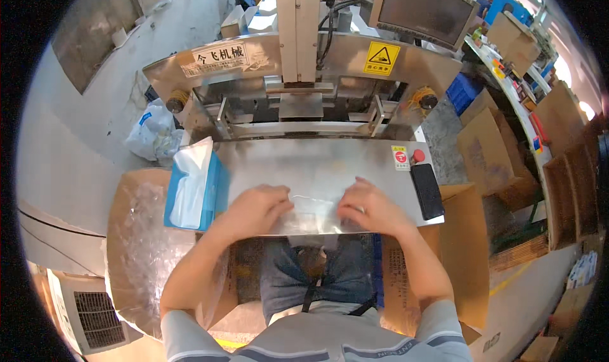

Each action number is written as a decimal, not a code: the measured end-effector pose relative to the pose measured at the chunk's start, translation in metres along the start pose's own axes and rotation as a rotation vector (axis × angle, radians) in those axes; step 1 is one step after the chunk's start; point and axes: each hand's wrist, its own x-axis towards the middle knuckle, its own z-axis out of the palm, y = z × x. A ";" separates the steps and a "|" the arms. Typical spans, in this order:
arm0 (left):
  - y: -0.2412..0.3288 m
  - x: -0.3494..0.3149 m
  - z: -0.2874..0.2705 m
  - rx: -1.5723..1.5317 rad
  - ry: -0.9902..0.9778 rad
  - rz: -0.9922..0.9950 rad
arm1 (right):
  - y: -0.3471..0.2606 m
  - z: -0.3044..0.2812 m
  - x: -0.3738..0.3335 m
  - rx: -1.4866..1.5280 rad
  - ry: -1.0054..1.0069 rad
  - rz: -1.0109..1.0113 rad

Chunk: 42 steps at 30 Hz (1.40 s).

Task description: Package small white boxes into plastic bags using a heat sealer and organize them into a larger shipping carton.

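Note:
Over the front of a brushed metal worktop [279,165], a clear plastic piece [314,206] shows faintly between my two hands. Its outline is hard to make out against the shiny metal. My left hand [257,211] has its fingers curled together at the piece's left side. At the right side, my right hand [374,208] pinches with thumb and fingers, one finger raised a little. Both sets of fingertips look slightly blurred. Behind the worktop stands a metal machine with a central upright column [299,38] and a flat block [301,105] beneath it.
A blue tissue box [219,181] stands on the worktop's left end. At its right end are a black phone [427,191] and a red button [418,155]. A carton of clear plastic pieces [149,248] sits at left, an open cardboard box [466,248] at right. A monitor [425,10] hangs behind.

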 end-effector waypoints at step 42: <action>-0.032 0.014 0.134 0.333 0.521 -0.228 | 0.114 0.037 0.176 -0.546 0.156 0.135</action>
